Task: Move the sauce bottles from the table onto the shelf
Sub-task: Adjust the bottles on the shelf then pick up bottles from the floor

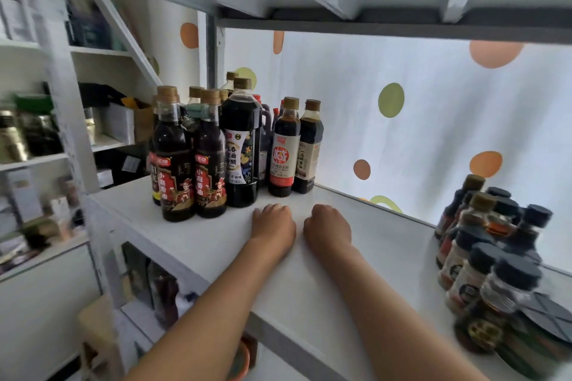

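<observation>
Bottles: sauce bottles stand in a tight cluster at the left rear of the white shelf, every one upright, long axis vertical, caps up, labels facing out toward the room.
Front row: two dark bottles with red labels stand side by side nearest the shelf's front edge, touching or nearly so.
Tallest: a black vinegar bottle with a pale label stands just right of them.
Right end: a bottle with an orange-and-white label and a darker one with a beige label stand side by side closer to the backdrop.
Contents: all hold dark liquid, filled to near the neck; gold-brown caps are on.
Left hand: left hand rests knuckles-up on the shelf, just in front of the vinegar bottle, fingers curled under, gripping nothing.
Right hand: right hand lies just beside the left, also on the bare shelf, fingers tucked under, holding nothing.
Right side: small jars with black lids are packed together at the shelf's right end, well apart from the sauce cluster.
Behind: a white sheet with orange and green dots hangs at the back.
Left: another shelving unit holds blurred jars and boxes.
</observation>
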Available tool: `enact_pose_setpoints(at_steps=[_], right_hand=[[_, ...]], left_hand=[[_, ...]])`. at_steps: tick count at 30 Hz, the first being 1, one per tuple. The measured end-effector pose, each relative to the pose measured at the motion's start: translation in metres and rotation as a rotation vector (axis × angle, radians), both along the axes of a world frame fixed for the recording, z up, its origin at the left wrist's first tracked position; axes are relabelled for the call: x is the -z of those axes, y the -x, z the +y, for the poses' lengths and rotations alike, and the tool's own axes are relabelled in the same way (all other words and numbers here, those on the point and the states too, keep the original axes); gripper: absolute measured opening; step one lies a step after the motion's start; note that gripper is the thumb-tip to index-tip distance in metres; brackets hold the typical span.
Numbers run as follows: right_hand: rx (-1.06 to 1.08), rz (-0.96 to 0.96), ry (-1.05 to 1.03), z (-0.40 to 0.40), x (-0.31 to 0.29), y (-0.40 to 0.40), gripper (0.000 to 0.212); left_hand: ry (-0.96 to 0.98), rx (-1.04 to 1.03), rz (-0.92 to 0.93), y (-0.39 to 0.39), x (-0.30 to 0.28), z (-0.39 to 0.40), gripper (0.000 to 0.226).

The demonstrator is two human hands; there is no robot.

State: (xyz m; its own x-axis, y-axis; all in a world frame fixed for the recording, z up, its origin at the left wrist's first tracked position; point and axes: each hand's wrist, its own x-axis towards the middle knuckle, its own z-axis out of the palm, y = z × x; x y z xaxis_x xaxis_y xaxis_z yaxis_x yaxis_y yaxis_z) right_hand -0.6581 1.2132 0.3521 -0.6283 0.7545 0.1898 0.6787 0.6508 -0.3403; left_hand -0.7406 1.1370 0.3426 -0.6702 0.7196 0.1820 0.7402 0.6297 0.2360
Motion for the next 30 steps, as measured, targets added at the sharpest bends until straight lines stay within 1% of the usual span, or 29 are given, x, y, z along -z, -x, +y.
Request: enact_pose_setpoints(at_steps=[4,8,11,13,16,18,22,24,27,30], right_hand=[[-0.086,-0.072,0.041,-0.028,0.0,-0.026,0.031],[-0.182,-0.208,-0.005,-0.061,0.002,-0.048,0.045],[-0.267,-0.26,0.017,-0.09,0.001,-0.062,0.048],[-0.328,-0.233,0.015,-0.112,0.004,-0.073,0.046],[-0.404,-0.082,-0.045,-0.134,0.008,-0.087,0.036],[-0.456,0.011,-0.081,-0.147,0.009,-0.089,0.034],[-0.631,0.11,-0.187,-0.192,0.02,-0.084,0.041],[-0.725,0.14,-0.186,-0.221,0.031,-0.078,0.044],[-0.803,0.128,-0.17,-0.273,0.051,-0.06,0.045],[-0.845,0.096,-0.127,-0.333,0.081,-0.043,0.046]], left_hand=[[0.039,0.099,0.029,-0.02,0.006,-0.038,0.033],[0.113,0.081,-0.02,-0.043,0.011,-0.079,0.049],[0.082,0.043,-0.021,-0.06,0.014,-0.106,0.049],[-0.012,0.015,0.006,-0.073,0.019,-0.128,0.046],[-0.121,-0.025,0.073,-0.088,0.031,-0.16,0.045],[-0.152,-0.066,0.107,-0.094,0.037,-0.183,0.045],[-0.196,-0.086,0.171,-0.095,0.044,-0.23,0.044],[-0.187,-0.109,0.194,-0.093,0.051,-0.258,0.045],[-0.181,-0.207,0.179,-0.088,0.075,-0.32,0.048],[-0.278,-0.371,0.055,-0.088,0.112,-0.39,0.045]])
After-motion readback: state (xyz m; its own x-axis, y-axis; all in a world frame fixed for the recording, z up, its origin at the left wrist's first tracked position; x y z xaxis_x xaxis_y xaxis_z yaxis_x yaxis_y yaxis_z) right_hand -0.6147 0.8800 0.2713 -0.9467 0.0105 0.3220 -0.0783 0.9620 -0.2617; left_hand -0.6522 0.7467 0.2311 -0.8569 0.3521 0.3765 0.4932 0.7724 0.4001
